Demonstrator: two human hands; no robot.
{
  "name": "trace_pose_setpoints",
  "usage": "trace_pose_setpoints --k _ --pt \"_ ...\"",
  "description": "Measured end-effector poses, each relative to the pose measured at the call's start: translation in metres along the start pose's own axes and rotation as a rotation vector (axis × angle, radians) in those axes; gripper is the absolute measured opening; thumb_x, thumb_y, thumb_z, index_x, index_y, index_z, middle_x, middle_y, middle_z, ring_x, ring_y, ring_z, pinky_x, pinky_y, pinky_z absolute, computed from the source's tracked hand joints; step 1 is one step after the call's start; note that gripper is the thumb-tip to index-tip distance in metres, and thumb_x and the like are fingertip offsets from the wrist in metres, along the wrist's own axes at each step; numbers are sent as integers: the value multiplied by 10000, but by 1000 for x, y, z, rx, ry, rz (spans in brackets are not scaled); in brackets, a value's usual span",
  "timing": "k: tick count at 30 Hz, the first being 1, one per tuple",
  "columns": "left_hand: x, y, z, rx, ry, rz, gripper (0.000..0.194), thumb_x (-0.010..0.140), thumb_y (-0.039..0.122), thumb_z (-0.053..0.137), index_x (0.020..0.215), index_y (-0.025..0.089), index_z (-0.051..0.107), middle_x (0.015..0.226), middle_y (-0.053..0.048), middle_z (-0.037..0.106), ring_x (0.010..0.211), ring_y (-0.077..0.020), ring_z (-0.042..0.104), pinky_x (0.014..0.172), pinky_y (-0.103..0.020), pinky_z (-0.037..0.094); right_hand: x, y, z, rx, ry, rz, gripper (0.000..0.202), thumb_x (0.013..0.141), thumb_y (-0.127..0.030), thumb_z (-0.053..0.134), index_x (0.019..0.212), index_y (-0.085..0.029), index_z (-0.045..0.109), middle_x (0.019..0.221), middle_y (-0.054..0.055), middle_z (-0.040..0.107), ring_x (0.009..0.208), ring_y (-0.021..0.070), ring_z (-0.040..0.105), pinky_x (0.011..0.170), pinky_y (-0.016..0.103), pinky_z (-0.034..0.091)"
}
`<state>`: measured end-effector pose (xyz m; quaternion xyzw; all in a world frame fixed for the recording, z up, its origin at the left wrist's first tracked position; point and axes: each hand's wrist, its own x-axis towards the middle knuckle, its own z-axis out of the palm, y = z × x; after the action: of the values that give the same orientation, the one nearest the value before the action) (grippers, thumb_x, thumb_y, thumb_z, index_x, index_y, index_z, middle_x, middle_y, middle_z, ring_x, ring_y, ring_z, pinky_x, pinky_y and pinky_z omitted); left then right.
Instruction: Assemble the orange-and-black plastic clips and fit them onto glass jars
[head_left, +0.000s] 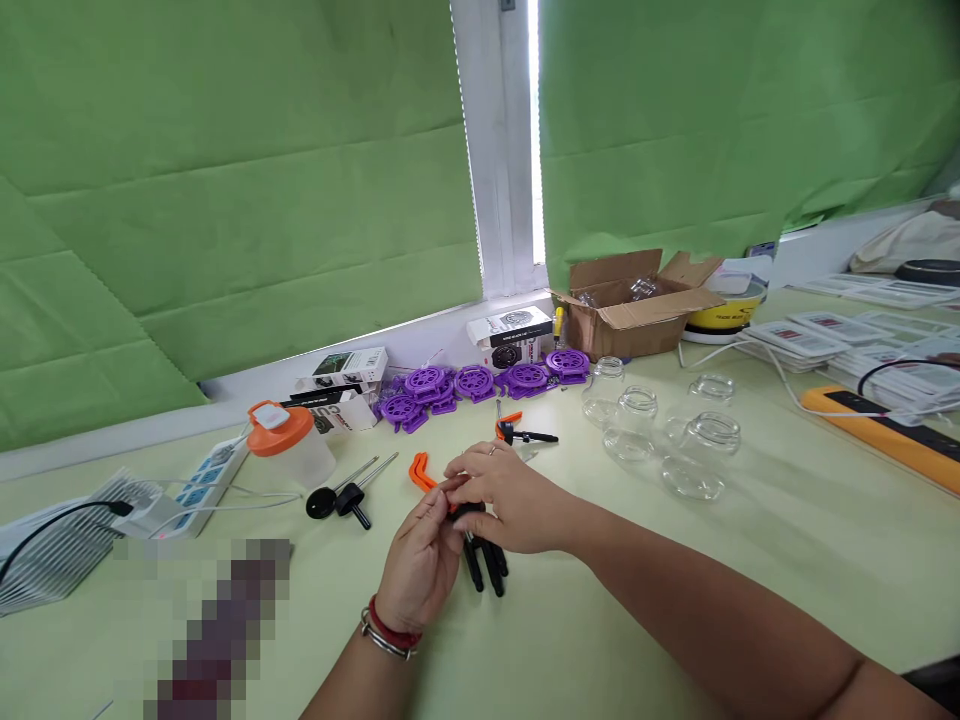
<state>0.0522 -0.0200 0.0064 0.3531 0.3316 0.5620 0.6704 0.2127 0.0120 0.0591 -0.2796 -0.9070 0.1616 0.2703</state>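
Note:
My left hand (421,565) and my right hand (517,495) meet at the middle of the table, with fingers closed together. Between their fingertips a small orange and black part (452,508) peeks out; most of it is covered. Just below the fingers are several black rod-like handles (491,570), partly hidden by the right hand. Bent orange pieces (421,472) lie beyond the left fingertips. Past the right hand are a black piece with a thin rod (534,437) and another orange piece (512,420).
Purple plastic reels (474,382) line the wall beside printed boxes (511,335). Clear jars (630,425) and an open cardboard box (637,315) stand at right. Black cranks with metal rods (351,500), an orange-lidded cup (289,440) and a power strip (214,485) are left.

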Motion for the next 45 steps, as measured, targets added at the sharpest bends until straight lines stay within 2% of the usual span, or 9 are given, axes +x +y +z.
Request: trace_pose_setpoints --k 3,10,14,18,24,29,34,39,45 --pt "2 -1 -2 -15 -14 -13 307 874 381 528 1052 166 655 1080 -97 649 1045 -219 579 862 -333 475 -1 3 -1 -99 -69 -37 255 751 -304 690 999 -249 701 1288 66 534 1181 268 416 995 457 261" --pt "-4 0 4 68 -69 -1 388 846 493 530 1101 211 609 1155 -83 613 1081 -213 553 911 -356 443 0 5 -5 -141 -54 -106 296 816 -110 537 1007 -273 693 1365 5 493 1299 223 324 1107 494 45" --pt "-8 4 0 299 -128 -42 502 779 569 559 1115 198 598 981 -107 640 830 -208 597 723 -324 486 -1 6 -5 -107 -81 -121 233 787 -134 586 922 -271 718 1361 -6 499 1313 222 313 1116 483 63" --pt "-8 10 -1 479 -201 -73 481 763 593 558 1038 200 587 728 -19 535 536 -112 439 463 -235 357 -2 9 -1 -95 -108 -159 137 773 -168 635 822 -255 728 1373 -21 486 1347 227 257 1123 465 46" --pt "-6 12 2 653 -346 -12 457 760 605 558 903 171 545 638 49 397 497 -67 307 439 -201 260 -7 8 6 -122 10 -209 136 762 -170 654 856 -251 708 1373 -1 483 1327 246 286 1110 467 55" --pt "-3 12 3 604 -30 18 301 823 487 543 843 188 514 640 57 390 483 -60 326 406 -176 278 -18 12 12 -51 331 184 196 778 -367 651 810 -174 636 962 78 647 910 205 550 870 376 380" --pt "5 7 0 451 170 100 305 803 470 570 761 174 513 725 19 493 456 -60 408 389 -212 392 -37 19 34 99 -66 686 201 788 -376 587 726 -185 602 694 26 619 590 140 518 514 247 334" --pt "8 2 -2 317 245 80 311 783 472 593 757 171 522 725 8 523 444 -64 436 390 -232 430 -41 21 48 23 -173 793 220 730 -414 605 730 -194 599 720 38 628 605 157 522 490 250 290" --pt "8 3 1 269 275 66 311 772 467 600 768 164 531 710 9 534 447 -61 462 424 -235 465 -39 33 44 -83 -145 781 56 718 -231 544 724 -186 576 756 46 623 662 168 537 508 246 276"
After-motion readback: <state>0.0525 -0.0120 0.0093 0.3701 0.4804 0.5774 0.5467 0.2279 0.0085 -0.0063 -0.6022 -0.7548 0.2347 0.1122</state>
